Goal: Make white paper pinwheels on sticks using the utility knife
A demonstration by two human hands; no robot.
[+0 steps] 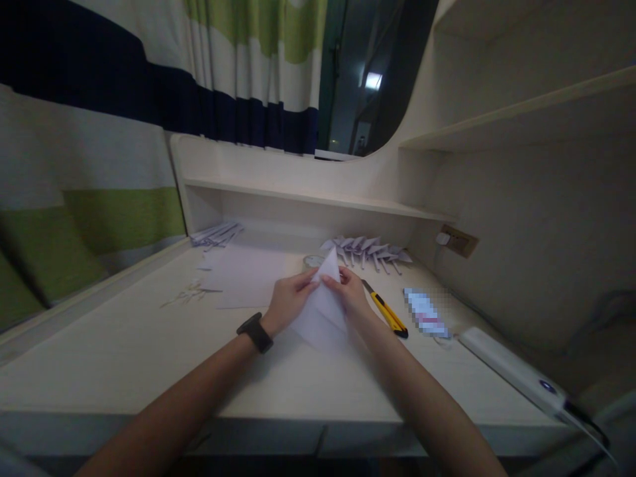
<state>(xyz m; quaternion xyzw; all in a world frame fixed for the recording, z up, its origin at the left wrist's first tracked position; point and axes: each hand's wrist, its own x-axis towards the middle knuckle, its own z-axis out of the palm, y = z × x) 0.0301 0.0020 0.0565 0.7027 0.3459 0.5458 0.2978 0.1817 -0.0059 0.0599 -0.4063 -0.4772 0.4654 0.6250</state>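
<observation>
A sheet of white paper (322, 321) is held up above the desk, its top drawn into a folded point. My left hand (293, 298), with a dark watch on the wrist, pinches the paper's left side between thumb and fingers. On the other side my right hand (352, 291) grips it the same way, both thumbs close together near the fold. Behind the paper, a roll of clear tape (312, 262) is partly hidden. A yellow utility knife (387, 311) lies just right of my right hand, its blade end towards the back.
Several folded paper pinwheels (368, 250) stand in a row at the back. White sheets (248, 271) and paper sticks (216, 234) lie at left, near small thin pieces (191, 291). A phone (426, 313) and a white power strip (511, 371) are on the right.
</observation>
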